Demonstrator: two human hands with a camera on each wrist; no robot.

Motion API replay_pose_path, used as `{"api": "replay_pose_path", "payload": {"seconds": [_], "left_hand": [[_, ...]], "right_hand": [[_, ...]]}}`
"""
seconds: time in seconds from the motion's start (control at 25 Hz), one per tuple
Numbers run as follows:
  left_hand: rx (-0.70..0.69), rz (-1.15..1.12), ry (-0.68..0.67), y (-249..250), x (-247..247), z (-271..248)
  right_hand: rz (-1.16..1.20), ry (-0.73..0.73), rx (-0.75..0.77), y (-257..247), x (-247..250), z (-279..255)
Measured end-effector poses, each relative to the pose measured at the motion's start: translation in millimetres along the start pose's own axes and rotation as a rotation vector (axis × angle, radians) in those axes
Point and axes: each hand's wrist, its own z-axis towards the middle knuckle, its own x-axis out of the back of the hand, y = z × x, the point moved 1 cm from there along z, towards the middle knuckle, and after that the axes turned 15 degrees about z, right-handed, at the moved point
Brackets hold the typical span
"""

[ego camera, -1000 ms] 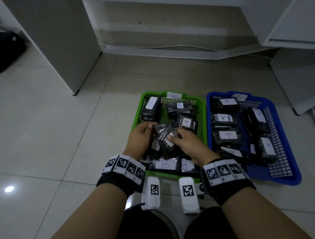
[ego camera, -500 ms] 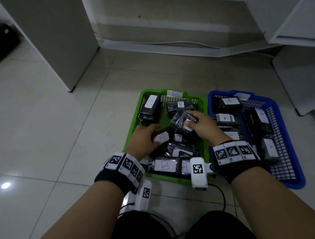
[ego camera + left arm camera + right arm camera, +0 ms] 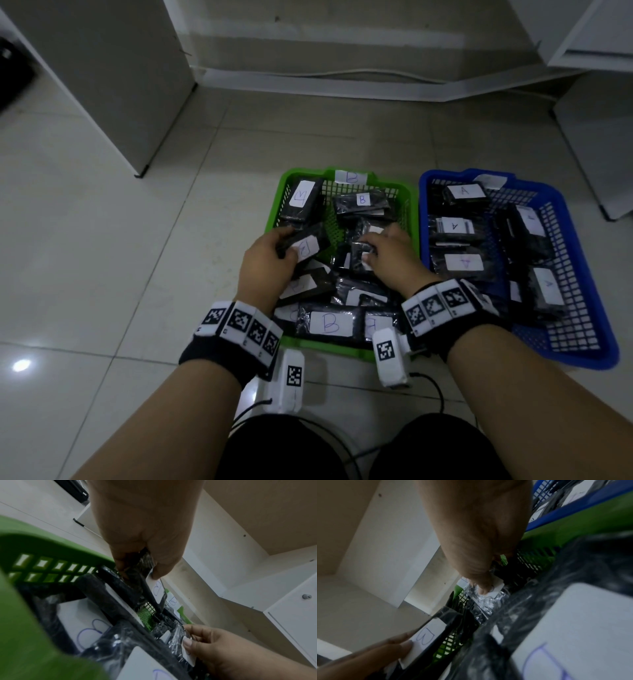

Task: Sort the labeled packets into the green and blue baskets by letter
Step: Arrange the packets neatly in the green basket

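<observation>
— Left hand point(image 3: 265, 260) is over the green basket point(image 3: 409, 205), fingers and thumb curled round a black packet point(image 3: 305, 245), tipped up so its white label shows. Reads B, I'd say.

— And the baskets?

— Green one carries a B tag on its far rim, the blue basket point(image 3: 582, 274) sits just to its right with A packets lying in it. So that packet looks to be in the right home already.

— Which way does it lie?

— Long axis runs slantwise, from the left hand's fingertips towards the basket's middle. It only needs lowering, and the left hand is the nearer one.

— The other hand?

— Right hand point(image 3: 388, 255) is beside it, thumb point(image 3: 482, 588) pressed on the label of a second packet point(image 3: 359, 255), fingers bent round it. Thumb hides most of that letter, I can't read it.
</observation>
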Motion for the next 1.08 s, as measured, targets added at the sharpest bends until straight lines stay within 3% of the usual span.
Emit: {"api": "replay_pose_path", "payload": {"seconds": [0.16,0.28,0.52,0.64,0.72,0.76,0.88,0.96,1.08], "left_hand": [[0.002,0.056,-0.024,-5,-3,-2],[-0.005,0.075,-0.059,-3,-4,-1],[0.022,-0.041,-0.075,4,-8,3],[-0.057,-0.175,-0.180,11,-14,6],[-0.071,-0.165,-0.170,12,-14,5],[-0.093,-0.009,-0.126,10,-13,4],[-0.241,0.798,-0.072,-1,-12,-4],[-0.280,0.977,-0.183,-7,-12,-7],[-0.274,0.994,-0.279,-3,-13,-9]], "right_hand": [[0.069,0.122,0.040,8,-2,2],[-0.073,0.150,0.049,10,-4,2],[-0.117,0.214,0.100,6,0,-5],[0.283,0.074,0.100,-16,1,-11],[0.492,-0.036,0.057,-21,3,-13],[0.543,-0.029,0.037,-19,4,-14],[0.582,0.063,-0.045,-8,12,-13],[0.596,0.065,-0.095,-4,17,-18],[0.572,0.001,-0.127,-4,21,-34]]}}
